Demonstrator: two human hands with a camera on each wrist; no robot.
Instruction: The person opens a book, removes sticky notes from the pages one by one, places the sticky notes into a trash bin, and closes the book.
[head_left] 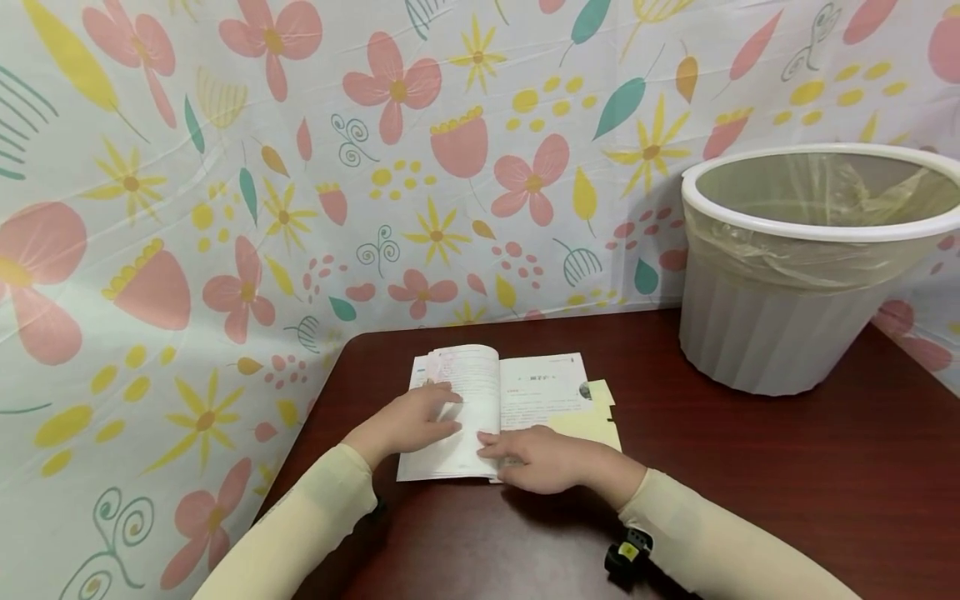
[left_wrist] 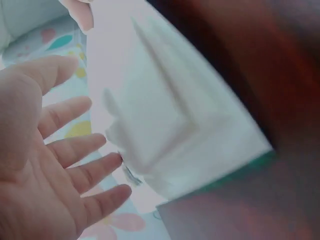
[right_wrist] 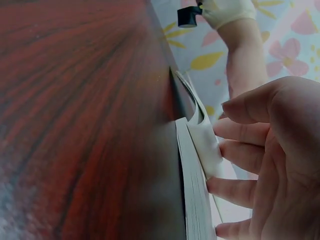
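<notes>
An open book [head_left: 468, 417] lies on the dark red-brown table, its left pages curving up near the spine. My left hand [head_left: 405, 419] is over the left page with its fingers extended; the left wrist view shows them spread beside the white page [left_wrist: 165, 160]. On the lower part of the book, close to the spine, my right hand [head_left: 543, 461] rests with its fingertips. In the right wrist view, those fingers [right_wrist: 232, 192] touch the book by its page edges [right_wrist: 190, 175]. Pale yellow paper [head_left: 600, 427] sticks out at the book's right side, partly behind my right hand.
A grey waste bin [head_left: 757, 333] with a white rim and a clear liner stands at the table's back right. Flower-patterned cloth [head_left: 465, 242] hangs behind and to the left of the table [head_left: 750, 450]. A small black device [head_left: 628, 554] sits at my right wrist.
</notes>
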